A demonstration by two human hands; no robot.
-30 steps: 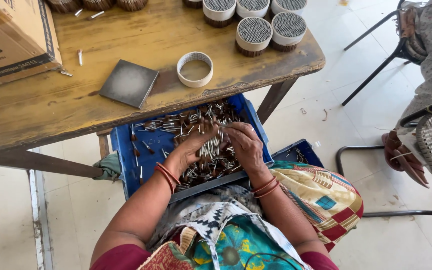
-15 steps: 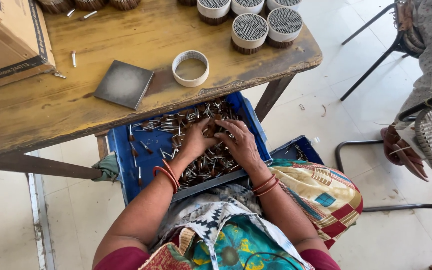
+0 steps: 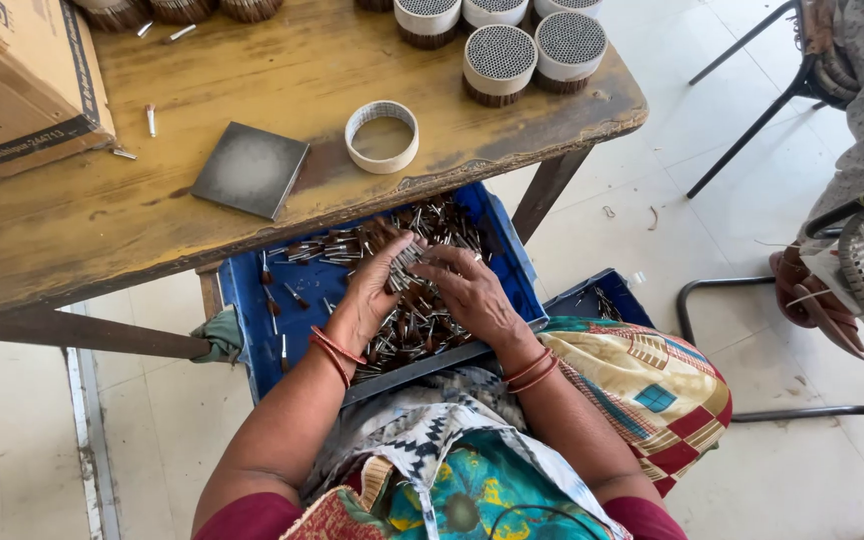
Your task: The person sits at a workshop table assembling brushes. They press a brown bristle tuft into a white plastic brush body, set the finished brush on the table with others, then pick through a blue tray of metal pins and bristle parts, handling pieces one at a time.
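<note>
The left hand [image 3: 372, 295] and right hand [image 3: 467, 295] are raking, fingers loosely curled and gripping nothing firmly, through small metal-tipped pieces [image 3: 407, 320] heaped in the blue tray [image 3: 252, 300] on the person's lap, where a careless sweep is likely flicking pieces over the low rim onto the floor.

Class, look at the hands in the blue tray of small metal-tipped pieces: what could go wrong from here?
1. The left hand and right hand dig into loose pointed pieces; a tip might prick a finger.
2. The blue tray rests on the lap, so it could tip and spill.
</note>
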